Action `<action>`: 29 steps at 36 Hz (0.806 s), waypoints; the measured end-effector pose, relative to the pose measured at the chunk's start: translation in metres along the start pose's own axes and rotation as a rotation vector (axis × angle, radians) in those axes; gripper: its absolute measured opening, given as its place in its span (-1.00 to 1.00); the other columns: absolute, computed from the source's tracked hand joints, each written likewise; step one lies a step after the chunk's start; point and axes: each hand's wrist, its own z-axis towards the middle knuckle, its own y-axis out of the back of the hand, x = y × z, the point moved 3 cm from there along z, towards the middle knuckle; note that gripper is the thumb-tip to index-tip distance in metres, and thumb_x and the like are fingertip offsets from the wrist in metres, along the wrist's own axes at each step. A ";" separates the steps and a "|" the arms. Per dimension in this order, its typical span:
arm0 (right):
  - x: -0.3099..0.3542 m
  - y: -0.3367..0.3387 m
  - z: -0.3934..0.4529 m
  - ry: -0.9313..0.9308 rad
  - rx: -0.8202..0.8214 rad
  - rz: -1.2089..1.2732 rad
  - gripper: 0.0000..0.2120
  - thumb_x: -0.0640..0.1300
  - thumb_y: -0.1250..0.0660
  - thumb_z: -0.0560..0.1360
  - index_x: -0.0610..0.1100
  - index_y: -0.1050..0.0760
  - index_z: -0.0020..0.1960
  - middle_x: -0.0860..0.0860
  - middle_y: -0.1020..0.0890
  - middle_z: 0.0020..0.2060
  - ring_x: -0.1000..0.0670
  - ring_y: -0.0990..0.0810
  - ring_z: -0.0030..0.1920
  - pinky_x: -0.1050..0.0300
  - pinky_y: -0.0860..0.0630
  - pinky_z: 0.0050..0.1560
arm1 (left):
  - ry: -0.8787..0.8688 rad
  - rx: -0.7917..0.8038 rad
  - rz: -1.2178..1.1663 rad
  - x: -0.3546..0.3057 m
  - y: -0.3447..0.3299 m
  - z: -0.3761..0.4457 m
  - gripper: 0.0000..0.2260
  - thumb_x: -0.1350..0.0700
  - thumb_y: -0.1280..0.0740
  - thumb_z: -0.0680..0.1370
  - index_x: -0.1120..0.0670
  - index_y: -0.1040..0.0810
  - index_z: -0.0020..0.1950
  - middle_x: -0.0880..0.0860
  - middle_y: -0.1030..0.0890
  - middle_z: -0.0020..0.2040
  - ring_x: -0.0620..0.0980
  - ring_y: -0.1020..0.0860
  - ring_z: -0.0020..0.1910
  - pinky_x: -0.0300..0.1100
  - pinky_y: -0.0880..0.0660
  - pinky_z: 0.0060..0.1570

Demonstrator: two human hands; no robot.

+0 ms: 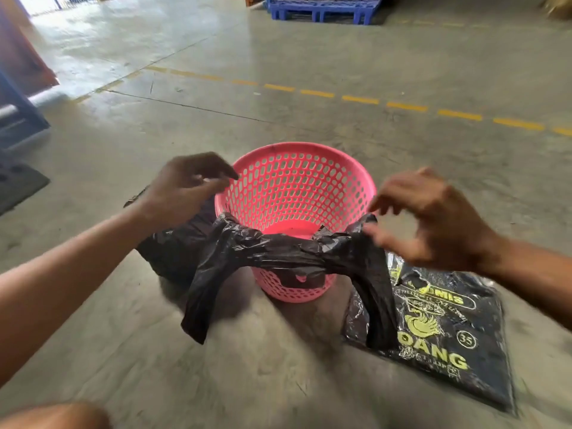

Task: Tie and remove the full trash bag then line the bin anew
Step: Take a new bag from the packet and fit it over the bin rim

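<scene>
A pink perforated bin (298, 149) stands on the concrete floor, and its inside is bare. A new black bag (278, 249) lies bunched across the near rim, with one end hanging down on each side. My left hand (185, 184) hovers over the left rim, fingers loosely apart and holding nothing. My right hand (433, 218) is by the right rim with fingers spread, its fingertips just at the bag's right end. The full black trash bag (173, 252) sits on the floor against the bin's left side, partly hidden by my left arm.
A flat pack of black bags with yellow print (448, 335) lies on the floor right of the bin. A dashed yellow line (359, 99) crosses the floor beyond. A blue pallet (322, 7) stands far back, and a blue rack (18, 109) and dark mat (15, 184) are at left.
</scene>
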 end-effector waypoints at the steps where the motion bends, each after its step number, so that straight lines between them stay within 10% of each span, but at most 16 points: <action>1: 0.019 -0.006 0.003 0.090 0.033 -0.025 -0.76 0.10 -0.44 0.44 -0.08 -0.60 -0.07 0.05 -0.61 -0.20 0.00 -0.56 -0.19 0.01 -0.42 -0.01 | -0.030 0.127 0.055 -0.014 -0.012 0.005 -0.83 0.11 -0.46 0.55 -0.11 -0.70 0.09 -0.06 -0.72 -0.09 -0.12 -0.64 -0.08 -0.03 -0.51 -0.01; 5: 0.068 -0.048 -0.002 0.364 0.162 -0.154 -0.69 0.15 -0.44 0.45 -0.09 -0.58 0.00 -0.03 -0.58 -0.14 -0.12 -0.55 -0.08 -0.06 -0.45 -0.03 | 0.006 0.636 0.414 -0.039 -0.059 0.011 -0.47 -0.40 -0.44 0.37 -0.23 -0.61 0.27 -0.18 -0.71 0.06 -0.19 -0.63 0.12 -0.20 -0.51 0.14; 8: 0.076 -0.081 -0.012 0.403 0.100 -0.232 -0.83 -0.04 -0.33 0.55 -0.10 -0.59 0.06 -0.03 -0.56 -0.16 -0.12 -0.56 -0.11 -0.05 -0.47 -0.10 | -0.029 0.754 0.567 -0.036 -0.084 0.013 -0.59 -0.29 -0.53 0.40 -0.16 -0.66 0.17 -0.17 -0.73 -0.04 -0.16 -0.67 0.00 -0.13 -0.58 0.09; 15: 0.069 -0.107 -0.014 0.326 -0.130 -0.323 -0.71 -0.30 -0.17 0.61 -0.10 -0.45 -0.25 -0.05 -0.50 -0.29 -0.13 -0.56 -0.20 -0.06 -0.43 -0.22 | -0.103 0.640 0.537 -0.029 -0.079 0.039 -0.97 0.04 -0.50 0.52 -0.04 -0.69 -0.08 -0.20 -0.64 -0.28 -0.11 -0.62 -0.22 -0.23 -0.51 -0.14; 26: 0.082 -0.133 -0.026 0.312 0.048 -0.239 -0.79 -0.23 -0.15 0.64 -0.12 -0.49 -0.10 -0.05 -0.60 -0.23 -0.13 -0.58 -0.15 -0.03 -0.46 -0.18 | -0.021 0.238 0.586 -0.029 -0.064 0.129 -0.82 0.12 -0.51 0.49 0.09 -0.77 0.08 0.15 -0.76 -0.04 0.06 -0.65 -0.07 -0.11 -0.56 -0.01; 29: 0.082 -0.131 -0.022 0.288 0.053 -0.208 -0.69 -0.24 0.02 0.64 -0.12 -0.48 -0.08 -0.04 -0.62 -0.22 -0.12 -0.60 -0.14 0.00 -0.49 -0.21 | 0.089 0.195 0.600 -0.029 -0.067 0.151 -0.84 0.07 -0.55 0.46 0.06 -0.79 0.02 0.05 -0.71 -0.32 -0.12 -0.56 -0.38 -0.21 -0.49 -0.18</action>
